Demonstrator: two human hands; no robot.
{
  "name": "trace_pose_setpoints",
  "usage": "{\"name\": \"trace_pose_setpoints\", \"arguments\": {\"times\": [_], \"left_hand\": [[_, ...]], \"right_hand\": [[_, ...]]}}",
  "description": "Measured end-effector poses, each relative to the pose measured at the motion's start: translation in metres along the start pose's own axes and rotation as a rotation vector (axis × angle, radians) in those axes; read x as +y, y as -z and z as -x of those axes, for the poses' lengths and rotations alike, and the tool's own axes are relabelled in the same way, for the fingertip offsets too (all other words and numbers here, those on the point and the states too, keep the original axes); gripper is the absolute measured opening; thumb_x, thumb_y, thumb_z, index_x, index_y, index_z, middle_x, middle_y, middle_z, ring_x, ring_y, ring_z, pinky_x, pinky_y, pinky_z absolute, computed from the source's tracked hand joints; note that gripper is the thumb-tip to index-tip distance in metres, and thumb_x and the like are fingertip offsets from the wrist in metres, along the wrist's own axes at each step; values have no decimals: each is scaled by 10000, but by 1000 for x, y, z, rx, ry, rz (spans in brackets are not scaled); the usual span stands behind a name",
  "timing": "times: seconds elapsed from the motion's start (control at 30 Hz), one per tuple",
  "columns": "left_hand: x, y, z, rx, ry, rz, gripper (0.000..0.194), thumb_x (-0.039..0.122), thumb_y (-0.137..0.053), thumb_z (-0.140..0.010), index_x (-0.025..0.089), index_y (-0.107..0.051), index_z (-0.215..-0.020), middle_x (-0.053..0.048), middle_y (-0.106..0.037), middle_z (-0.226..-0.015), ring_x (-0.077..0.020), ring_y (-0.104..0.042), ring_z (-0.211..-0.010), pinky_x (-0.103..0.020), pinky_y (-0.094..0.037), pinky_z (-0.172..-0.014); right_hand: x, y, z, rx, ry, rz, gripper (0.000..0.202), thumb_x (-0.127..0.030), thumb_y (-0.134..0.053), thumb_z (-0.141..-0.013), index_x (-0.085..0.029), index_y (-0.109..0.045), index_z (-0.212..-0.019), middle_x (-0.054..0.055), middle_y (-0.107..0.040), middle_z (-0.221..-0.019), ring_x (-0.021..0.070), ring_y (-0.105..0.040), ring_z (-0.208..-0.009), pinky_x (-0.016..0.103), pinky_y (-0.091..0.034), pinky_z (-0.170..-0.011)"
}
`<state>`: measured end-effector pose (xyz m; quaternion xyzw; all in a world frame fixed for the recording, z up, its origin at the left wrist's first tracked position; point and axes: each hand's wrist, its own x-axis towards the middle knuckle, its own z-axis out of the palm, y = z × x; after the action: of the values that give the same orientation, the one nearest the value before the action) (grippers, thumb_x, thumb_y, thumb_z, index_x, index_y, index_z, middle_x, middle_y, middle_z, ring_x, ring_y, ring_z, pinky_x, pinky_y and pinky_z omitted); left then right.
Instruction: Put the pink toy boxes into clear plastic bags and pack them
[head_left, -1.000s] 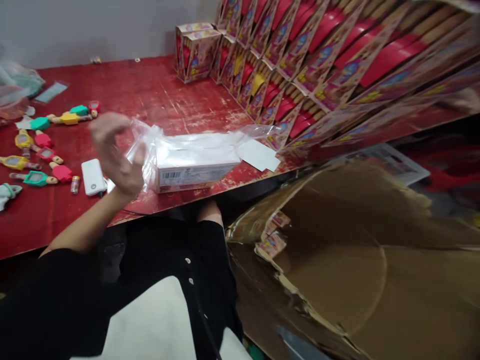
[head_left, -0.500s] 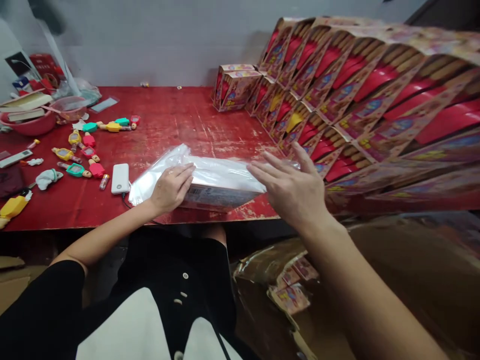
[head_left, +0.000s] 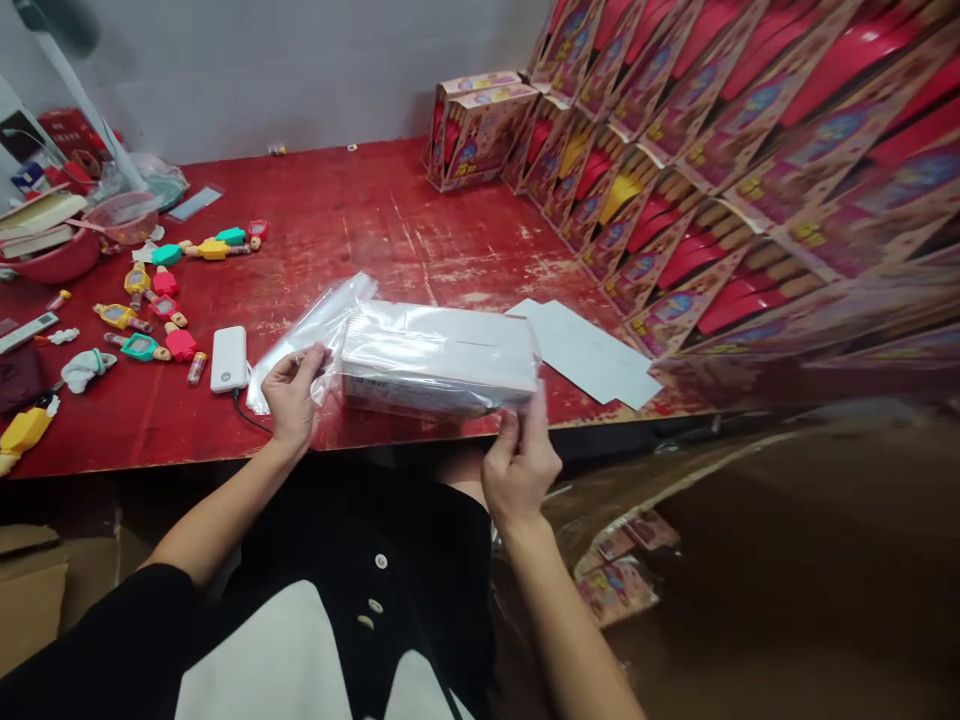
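A white box (head_left: 442, 345) wrapped in clear plastic lies at the front edge of the red table. The loose end of the plastic wrap (head_left: 311, 335) spreads out to the left of the box. My left hand (head_left: 294, 395) pinches this loose plastic just left of the box. At the box's near right corner is my right hand (head_left: 521, 455), its thumb and fingers closed on the wrapped box's corner. White sheets (head_left: 589, 350) lie flat on the table to the right of the box.
Printed boxes (head_left: 660, 240) with red contents stand stacked along the right. A white power bank (head_left: 229, 358) with a cable lies left of the plastic. Small colourful toys (head_left: 139, 347) and a pink basket (head_left: 56, 262) occupy the table's left side. A large carton (head_left: 787, 560) stands below at right.
My left hand has moved left off the box onto the loose plastic. My right hand has come down and in, closing at the box's corner. The white sheets have come into sight.
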<state>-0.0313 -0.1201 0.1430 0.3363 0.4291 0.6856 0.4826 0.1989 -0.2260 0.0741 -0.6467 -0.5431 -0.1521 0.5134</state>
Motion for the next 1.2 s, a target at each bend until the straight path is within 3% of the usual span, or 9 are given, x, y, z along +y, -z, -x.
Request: {"name": "trace_pose_setpoints", "arguments": {"times": [0.13,0.2,0.3,0.37,0.47,0.6,0.77,0.97,1.2], "left_hand": [[-25,13,10,-4,409,10,516,474,-969,-536,158,-590,-688,67,-593,-620,-32,-518,-532,-155,-427,-533],[-23,21,6,36,416,-18,518,499,-949,-581,170,-611,-797,45,-625,-730,-46,-553,-594,-169,-449,-566],[7,26,-14,207,-60,-114,518,594,-802,-772,230,-625,-1095,-24,-677,-1099,-108,-668,-928,-221,-534,-789],[33,18,-30,110,-406,-210,560,677,-620,-892,293,-567,-1297,-49,-604,-1377,-168,-605,-1260,-313,-501,-1054],[46,-4,-43,-349,-572,-392,706,762,-494,-913,328,-469,-1469,-44,-446,-1601,-235,-347,-1547,-435,-259,-1294],[1,-18,-38,-739,-311,-549,1037,794,-648,-788,265,-290,-1605,-118,-302,-1692,-325,-248,-1590,-510,-189,-1316],[-51,-1,-32,-728,-186,-411,1179,727,-691,-798,296,-7,-1657,-114,-222,-1719,-308,-285,-1579,-518,-227,-1313],[-25,6,-37,-734,-348,-458,1321,811,-712,-706,323,78,-1645,-90,119,-1745,-347,34,-1626,-543,-45,-1328],[-18,0,-40,-779,-219,-530,1282,810,-706,-715,255,-42,-1660,-144,-17,-1745,-348,-37,-1626,-511,-54,-1333]], "right_hand": [[6,-8,20,-39,-231,-179,515,-377,-511,-1018,-172,-555,-1489,190,-656,-1369,317,-650,-1274,462,-573,-1037],[7,3,17,-18,-351,-266,477,-405,-457,-1037,-184,-606,-1433,174,-646,-1390,319,-623,-1311,517,-543,-1075],[2,25,-10,276,-408,-310,455,-417,-411,-1048,-209,-622,-1393,171,-627,-1397,339,-615,-1305,567,-521,-1081],[-4,32,-34,354,-331,-339,501,-464,-450,-1030,-222,-553,-1456,188,-553,-1472,359,-563,-1359,563,-482,-1119],[-11,18,-65,72,-268,-392,867,-619,-588,-934,-193,-273,-1621,226,-318,-1642,381,-394,-1500,564,-374,-1211],[-7,-14,-78,-285,-383,-382,1143,-752,-690,-782,-160,-212,-1634,221,-340,-1634,359,-370,-1515,564,-296,-1252],[7,-21,-75,-329,-304,-373,1154,-752,-747,-717,-186,-292,-1615,177,-316,-1659,348,-295,-1552,550,-231,-1284],[9,-9,-70,-363,-340,-515,1291,-782,-742,-700,-220,-87,-1660,177,-192,-1704,312,-219,-1589,523,-314,-1253],[7,-12,-79,-342,-497,-666,1000,-795,-674,-761,-202,-433,-1530,152,-392,-1629,288,-382,-1521,504,-238,-1294]]}}
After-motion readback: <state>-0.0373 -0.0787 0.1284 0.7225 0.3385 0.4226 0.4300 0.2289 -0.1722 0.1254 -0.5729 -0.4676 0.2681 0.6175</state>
